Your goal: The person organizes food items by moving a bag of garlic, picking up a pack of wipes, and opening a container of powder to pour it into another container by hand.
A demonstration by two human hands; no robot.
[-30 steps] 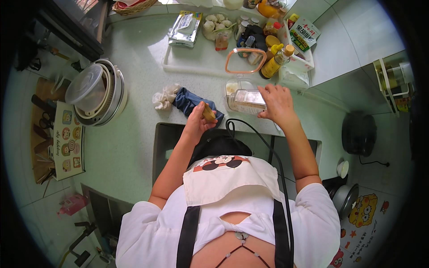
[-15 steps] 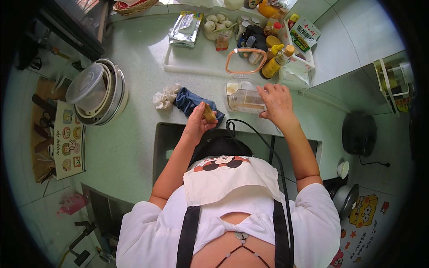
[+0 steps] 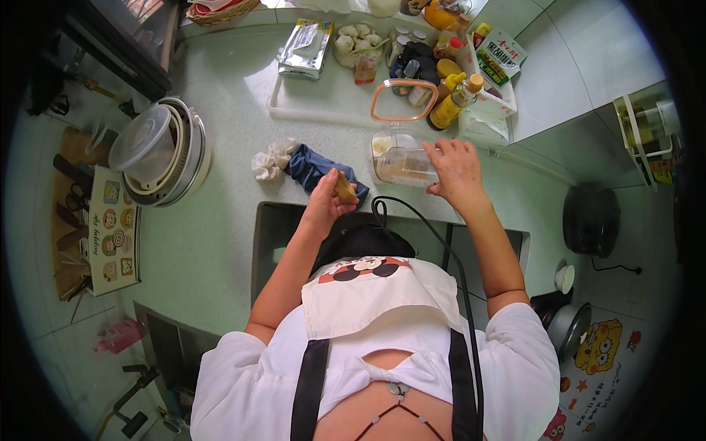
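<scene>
In my right hand (image 3: pixel 459 173) is a clear jar (image 3: pixel 406 166), gripped by its base end and lying on its side with the mouth to the left. Some pale matter shows inside it; what exactly, I cannot tell. The jar's mouth end is over a clear container (image 3: pixel 373 147) that has something whitish in it. Behind, the container's orange-rimmed lid (image 3: pixel 373 107) stands raised. My left hand (image 3: pixel 322 203) pinches a gold-brown jar lid (image 3: pixel 344 188) above the front counter edge. Just beyond that hand lie a blue cloth (image 3: pixel 309 166) and a white cloth (image 3: pixel 271 160).
Stacked bowls and colanders (image 3: pixel 190 176) stand at the left. A white tray (image 3: pixel 309 112) at the back holds foil packets (image 3: pixel 306 50), garlic (image 3: pixel 356 42) and several bottles, including a yellow-labelled one (image 3: pixel 450 109). A black cable (image 3: pixel 435 229) loops near the counter edge.
The pale matter inside the jar looks slightly shifted. Both hands stay in nearly the same place.
</scene>
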